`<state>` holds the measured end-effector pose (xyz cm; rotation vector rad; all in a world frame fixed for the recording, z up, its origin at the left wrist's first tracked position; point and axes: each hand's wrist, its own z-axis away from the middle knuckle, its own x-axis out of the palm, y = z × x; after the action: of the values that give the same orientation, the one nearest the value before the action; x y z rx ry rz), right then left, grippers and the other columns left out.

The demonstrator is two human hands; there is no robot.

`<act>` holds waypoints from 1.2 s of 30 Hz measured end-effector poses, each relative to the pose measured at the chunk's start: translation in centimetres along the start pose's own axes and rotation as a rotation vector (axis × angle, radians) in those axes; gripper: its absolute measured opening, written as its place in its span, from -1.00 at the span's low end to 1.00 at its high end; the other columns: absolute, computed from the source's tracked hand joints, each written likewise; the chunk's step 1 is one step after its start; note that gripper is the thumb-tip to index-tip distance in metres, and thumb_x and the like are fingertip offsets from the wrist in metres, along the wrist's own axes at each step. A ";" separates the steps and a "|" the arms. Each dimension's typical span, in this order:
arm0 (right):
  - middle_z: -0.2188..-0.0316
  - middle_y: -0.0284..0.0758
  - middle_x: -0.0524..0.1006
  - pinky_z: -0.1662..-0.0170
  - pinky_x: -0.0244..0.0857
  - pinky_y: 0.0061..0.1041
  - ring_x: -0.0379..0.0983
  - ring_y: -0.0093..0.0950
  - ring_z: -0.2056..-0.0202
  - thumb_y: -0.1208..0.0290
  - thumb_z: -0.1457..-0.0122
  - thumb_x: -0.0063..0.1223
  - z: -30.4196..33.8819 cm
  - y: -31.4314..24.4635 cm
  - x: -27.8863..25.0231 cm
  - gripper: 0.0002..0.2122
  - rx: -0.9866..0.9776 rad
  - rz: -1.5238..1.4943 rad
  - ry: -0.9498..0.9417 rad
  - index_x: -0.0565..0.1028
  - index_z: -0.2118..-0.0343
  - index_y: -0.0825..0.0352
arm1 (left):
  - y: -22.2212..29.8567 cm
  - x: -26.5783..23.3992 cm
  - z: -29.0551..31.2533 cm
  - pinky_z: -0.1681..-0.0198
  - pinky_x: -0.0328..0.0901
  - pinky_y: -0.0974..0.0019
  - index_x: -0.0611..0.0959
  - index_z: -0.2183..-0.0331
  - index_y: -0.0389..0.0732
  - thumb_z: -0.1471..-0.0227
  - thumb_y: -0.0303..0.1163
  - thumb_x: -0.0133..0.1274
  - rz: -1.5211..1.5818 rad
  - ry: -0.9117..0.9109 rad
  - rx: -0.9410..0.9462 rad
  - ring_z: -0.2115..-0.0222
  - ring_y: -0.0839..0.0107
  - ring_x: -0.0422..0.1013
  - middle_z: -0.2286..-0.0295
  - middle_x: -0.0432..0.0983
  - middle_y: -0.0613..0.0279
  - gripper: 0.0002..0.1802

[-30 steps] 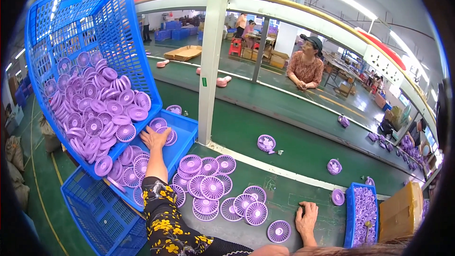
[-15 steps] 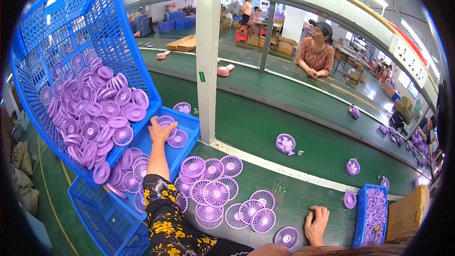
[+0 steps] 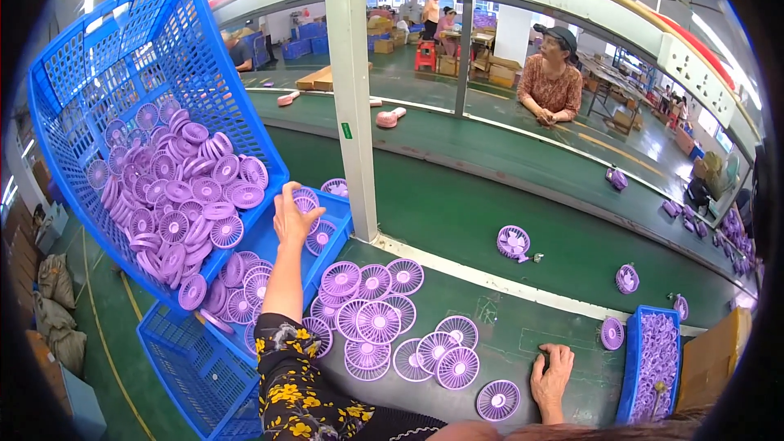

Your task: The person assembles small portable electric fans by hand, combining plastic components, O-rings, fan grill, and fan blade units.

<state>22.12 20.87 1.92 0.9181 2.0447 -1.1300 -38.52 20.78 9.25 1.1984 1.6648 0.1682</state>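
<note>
My left hand [image 3: 294, 216] reaches over a shallow blue tray [image 3: 269, 237], fingers and thumb spread beside a purple round fan grille [image 3: 305, 198]. Another purple grille [image 3: 321, 238] lies just below the thumb in the tray. I see no grille clearly gripped. More grilles [image 3: 253, 286] heap at the tray's near end. My right hand [image 3: 553, 377] rests on the green work surface, fingers loosely bent and holding nothing. Left of it lies a single grille [image 3: 498, 400], and several overlapping grilles [image 3: 378, 322] spread between my arms.
A large tilted blue crate [image 3: 245, 106] full of purple grilles stands left, above another blue crate [image 3: 192, 367]. A white post [image 3: 349, 114] rises beside the tray. Fan parts [image 3: 513, 242] sit on the green belt [image 3: 441, 212]. Right are a blue parts bin [image 3: 633, 367] and cardboard box [image 3: 719, 351]. A person [image 3: 551, 82] leans opposite.
My left hand's fingers have lifted and spread by the tray grilles. The view has shifted slightly, and the fan parts on the belt sit a little further right. My right hand stays put.
</note>
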 end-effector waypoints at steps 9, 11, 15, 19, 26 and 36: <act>0.23 -0.19 0.40 -0.02 0.20 -0.20 0.31 -0.17 0.11 0.54 -0.07 0.09 0.8 0.1 -0.8 -0.81 0.003 -0.046 0.025 0.51 0.21 0.26 | 9.8 -7.3 14.1 0.34 0.45 0.14 0.57 0.10 0.09 0.31 -0.18 0.48 0.206 0.150 0.894 0.29 0.12 0.50 0.25 0.47 0.11 -0.35; 0.23 -0.20 0.42 -0.02 0.21 -0.20 0.32 -0.17 0.11 0.54 -0.08 0.08 0.9 0.4 -0.8 -0.81 0.019 -0.058 0.029 0.52 0.21 0.26 | 10.1 -7.1 18.7 0.34 0.46 0.19 0.61 0.13 0.14 0.29 -0.17 0.46 0.220 0.111 1.038 0.28 0.19 0.52 0.27 0.50 0.15 -0.41; 0.22 -0.22 0.44 -0.02 0.22 -0.21 0.33 -0.18 0.10 0.51 -0.11 0.09 0.8 0.9 -0.4 -0.81 -0.018 -0.075 0.044 0.53 0.19 0.25 | 10.1 -7.3 24.8 0.20 0.45 0.18 0.63 0.19 0.12 0.16 -0.22 0.36 0.208 -0.154 1.082 0.23 0.22 0.52 0.21 0.52 0.23 -0.59; 0.21 -0.22 0.44 -0.02 0.22 -0.22 0.34 -0.19 0.09 0.49 -0.12 0.10 0.5 0.3 -0.8 -0.82 -0.026 -0.126 0.035 0.54 0.18 0.25 | 8.2 -6.8 26.9 -0.01 0.37 0.01 0.61 0.15 0.01 0.14 -0.15 0.38 0.165 -0.355 1.014 0.10 0.11 0.47 0.14 0.49 0.14 -0.53; 0.22 -0.23 0.44 -0.01 0.22 -0.23 0.34 -0.20 0.09 0.47 -0.12 0.12 0.8 1.3 -0.4 -0.80 -0.007 -0.147 0.020 0.55 0.16 0.24 | 9.7 -7.9 27.5 -0.25 0.10 -0.20 0.59 0.07 -0.10 0.06 -0.01 0.28 0.196 -0.459 0.911 -0.10 0.05 0.34 -0.03 0.41 0.05 -0.43; 0.23 -0.24 0.44 0.00 0.23 -0.23 0.35 -0.20 0.10 0.48 -0.10 0.15 0.9 1.5 -0.9 -0.81 -0.006 -0.192 0.035 0.56 0.20 0.24 | 3.9 -3.3 9.5 -0.14 0.26 0.07 0.53 0.00 -0.29 -0.11 -0.19 0.15 0.131 -0.032 0.260 -0.05 -0.06 0.38 0.03 0.48 -0.16 -0.50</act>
<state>23.99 20.39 1.59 0.7555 2.2012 -1.2142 -28.78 16.19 9.39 1.4981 1.6155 0.0128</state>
